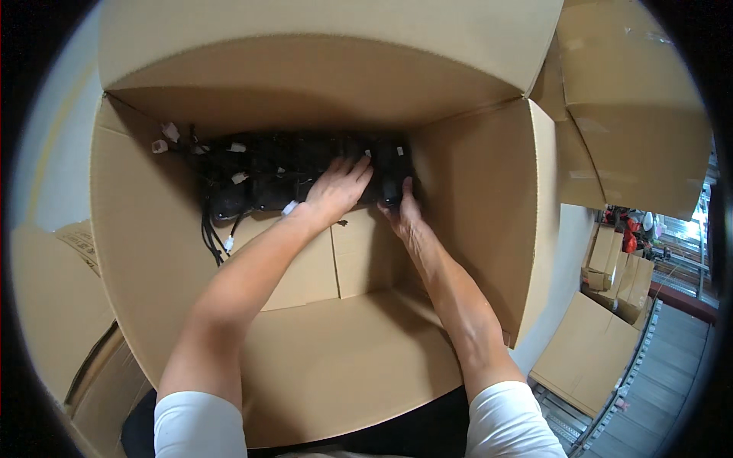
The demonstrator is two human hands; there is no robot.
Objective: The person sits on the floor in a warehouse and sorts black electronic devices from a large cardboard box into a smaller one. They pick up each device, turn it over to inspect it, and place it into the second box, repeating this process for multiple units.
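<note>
Head view: both forearms reached down into a large open cardboard box point(153, 252). Left hand point(336, 191) lay flat, fingers spread, pressing on a row of black tagged items point(290, 172) packed along the far wall of the box floor. Right hand point(403, 210) cupped the row's right end, thumb up against the last piece. Judged best practice: keep even pressure w/ both hands, push the row snug to the wall, mind loose cords point(212, 237) at left

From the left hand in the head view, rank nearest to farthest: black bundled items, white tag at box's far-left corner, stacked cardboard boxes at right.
1. Black bundled items, under the left hand.
2. White tag, far-left corner.
3. Stacked cardboard boxes, outside at right.
</note>
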